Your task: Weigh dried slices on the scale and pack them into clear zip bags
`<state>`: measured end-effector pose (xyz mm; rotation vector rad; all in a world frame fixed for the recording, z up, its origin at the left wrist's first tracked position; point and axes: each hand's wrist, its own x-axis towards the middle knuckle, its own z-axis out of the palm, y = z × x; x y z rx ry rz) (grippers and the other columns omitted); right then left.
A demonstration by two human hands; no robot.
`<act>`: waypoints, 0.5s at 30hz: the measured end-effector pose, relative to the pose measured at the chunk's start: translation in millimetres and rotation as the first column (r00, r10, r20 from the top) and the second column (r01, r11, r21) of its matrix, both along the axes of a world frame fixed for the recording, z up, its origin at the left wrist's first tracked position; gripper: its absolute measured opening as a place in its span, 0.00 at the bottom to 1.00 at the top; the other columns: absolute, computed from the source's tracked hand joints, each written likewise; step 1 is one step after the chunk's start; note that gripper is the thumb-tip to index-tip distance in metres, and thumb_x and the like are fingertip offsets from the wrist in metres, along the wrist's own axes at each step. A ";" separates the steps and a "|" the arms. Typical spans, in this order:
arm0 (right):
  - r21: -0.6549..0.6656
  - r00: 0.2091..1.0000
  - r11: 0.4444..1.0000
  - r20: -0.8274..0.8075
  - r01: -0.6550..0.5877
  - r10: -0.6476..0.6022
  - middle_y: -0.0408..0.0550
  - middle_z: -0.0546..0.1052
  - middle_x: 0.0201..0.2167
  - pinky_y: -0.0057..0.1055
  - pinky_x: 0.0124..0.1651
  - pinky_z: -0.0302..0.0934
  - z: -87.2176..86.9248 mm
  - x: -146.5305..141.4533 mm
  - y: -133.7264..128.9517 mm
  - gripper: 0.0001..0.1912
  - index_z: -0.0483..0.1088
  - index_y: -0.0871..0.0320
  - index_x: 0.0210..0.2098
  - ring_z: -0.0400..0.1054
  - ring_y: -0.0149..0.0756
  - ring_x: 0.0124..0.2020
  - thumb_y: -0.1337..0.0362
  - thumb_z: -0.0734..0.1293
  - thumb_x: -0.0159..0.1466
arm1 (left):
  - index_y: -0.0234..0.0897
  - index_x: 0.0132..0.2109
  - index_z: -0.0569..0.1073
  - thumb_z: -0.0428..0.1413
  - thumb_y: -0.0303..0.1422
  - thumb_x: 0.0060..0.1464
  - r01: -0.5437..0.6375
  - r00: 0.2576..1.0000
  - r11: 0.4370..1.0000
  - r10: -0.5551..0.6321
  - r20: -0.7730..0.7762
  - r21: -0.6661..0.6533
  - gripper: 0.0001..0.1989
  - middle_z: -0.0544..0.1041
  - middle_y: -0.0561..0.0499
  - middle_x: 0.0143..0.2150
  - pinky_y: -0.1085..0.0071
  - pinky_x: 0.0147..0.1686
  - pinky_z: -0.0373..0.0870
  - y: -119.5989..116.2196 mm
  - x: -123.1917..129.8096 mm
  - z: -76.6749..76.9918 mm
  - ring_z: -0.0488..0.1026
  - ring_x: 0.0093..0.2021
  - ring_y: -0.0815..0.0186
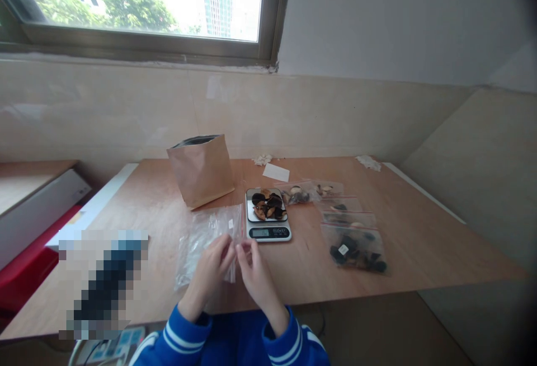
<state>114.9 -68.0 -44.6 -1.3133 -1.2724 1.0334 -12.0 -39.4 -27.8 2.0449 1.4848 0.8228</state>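
My left hand (213,259) and my right hand (257,273) come close together at the front of the table, fingertips pinched. Between them is a clear zip bag (215,300), thin and hard to make out, its lower part hanging below my wrists. Under and beside my left hand lies a stack of clear zip bags (197,237) with a small white label. Just beyond my fingers stands a white kitchen scale (268,233) with a lit display, whose digits are too blurred to read. Dark and brown dried pieces (268,205) are heaped on its plate.
Behind the stack stands an open brown paper pouch (203,173). Several filled zip bags (356,251) overlap to the right of the scale. A white card (276,172) and pale scraps (262,160) lie at the back. A pixelated dark object (109,282) is at left.
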 end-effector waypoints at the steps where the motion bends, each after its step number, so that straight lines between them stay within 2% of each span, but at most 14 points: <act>1: 0.000 1.000 1.000 -0.022 -0.007 0.007 0.47 0.77 0.34 0.32 0.39 0.67 1.1 -4.3 3.9 0.16 0.66 0.54 0.39 0.73 0.38 0.36 0.48 0.59 0.66 | 0.40 0.31 0.63 0.44 0.39 0.61 0.010 0.997 1.000 -0.011 0.076 0.006 0.13 0.70 0.51 0.28 0.69 0.31 0.65 -5.1 0.6 3.0 0.69 0.29 0.64; 3: 0.001 0.997 0.998 -0.057 -0.058 0.058 0.46 0.76 0.31 0.31 0.36 0.66 2.2 -5.0 13.0 0.18 0.67 0.55 0.36 0.72 0.37 0.33 0.47 0.59 0.66 | 0.41 0.30 0.64 0.44 0.39 0.61 0.019 0.982 1.000 -0.019 0.188 0.001 0.13 0.69 0.52 0.26 0.71 0.30 0.65 -13.6 1.0 8.6 0.67 0.27 0.66; 5: 0.004 0.993 0.997 -0.090 -0.073 0.073 0.44 0.74 0.25 0.29 0.30 0.63 1.7 4.9 22.4 0.20 0.67 0.55 0.33 0.69 0.35 0.27 0.45 0.58 0.65 | 0.41 0.28 0.62 0.44 0.39 0.60 -0.053 0.961 0.999 0.047 0.272 0.013 0.13 0.67 0.54 0.24 0.72 0.27 0.63 -17.4 -0.7 13.7 0.65 0.25 0.67; 7: -0.004 0.992 0.999 -0.114 -0.048 0.048 0.41 0.70 0.20 0.27 0.24 0.59 2.3 22.8 30.0 0.22 0.65 0.55 0.29 0.64 0.32 0.21 0.43 0.59 0.64 | 0.41 0.26 0.59 0.44 0.39 0.60 -0.237 0.917 0.971 0.211 0.338 0.038 0.15 0.62 0.56 0.21 0.72 0.25 0.61 -16.3 -4.3 18.8 0.62 0.23 0.68; 9: -0.023 0.989 0.994 -0.105 -0.110 0.107 0.39 0.68 0.18 0.25 0.21 0.55 7.9 43.6 34.2 0.23 0.63 0.55 0.25 0.60 0.29 0.19 0.42 0.60 0.62 | 0.41 0.25 0.56 0.43 0.39 0.59 -0.415 0.847 0.908 0.364 0.387 0.055 0.15 0.58 0.57 0.20 0.73 0.24 0.59 -11.6 -8.1 23.9 0.59 0.22 0.68; 12: -0.023 0.930 0.930 -0.017 -0.368 0.368 0.43 0.73 0.26 0.27 0.30 0.62 26.0 71.0 38.1 0.20 0.68 0.57 0.29 0.67 0.32 0.26 0.45 0.63 0.62 | 0.41 0.24 0.56 0.44 0.39 0.58 -0.493 0.798 0.869 0.432 0.420 0.042 0.15 0.57 0.57 0.20 0.73 0.24 0.57 -1.9 -10.5 31.1 0.58 0.22 0.68; 13: 0.002 0.923 0.923 0.032 -0.385 0.384 0.44 0.74 0.30 0.29 0.35 0.64 32.3 78.5 40.7 0.19 0.70 0.56 0.34 0.69 0.34 0.31 0.47 0.63 0.63 | 0.41 0.24 0.56 0.45 0.39 0.58 -0.497 0.789 0.867 0.438 0.431 0.026 0.15 0.58 0.57 0.19 0.73 0.24 0.57 1.5 -10.2 33.4 0.58 0.22 0.68; 14: 0.051 0.936 0.938 0.097 -0.344 0.338 0.47 0.75 0.35 0.31 0.40 0.65 37.3 85.3 44.5 0.18 0.70 0.56 0.38 0.70 0.36 0.36 0.48 0.61 0.64 | 0.41 0.24 0.57 0.45 0.39 0.58 -0.498 0.781 0.867 0.444 0.440 0.009 0.15 0.58 0.57 0.19 0.73 0.24 0.56 5.1 -9.4 35.5 0.58 0.22 0.69; 15: 0.122 0.956 0.959 0.175 -0.257 0.234 0.48 0.75 0.40 0.34 0.44 0.65 40.2 91.7 49.8 0.17 0.70 0.55 0.42 0.70 0.38 0.41 0.49 0.60 0.66 | 0.41 0.24 0.57 0.45 0.40 0.57 -0.497 0.775 0.868 0.447 0.447 -0.006 0.15 0.58 0.58 0.19 0.73 0.24 0.56 8.8 -8.4 37.3 0.58 0.22 0.69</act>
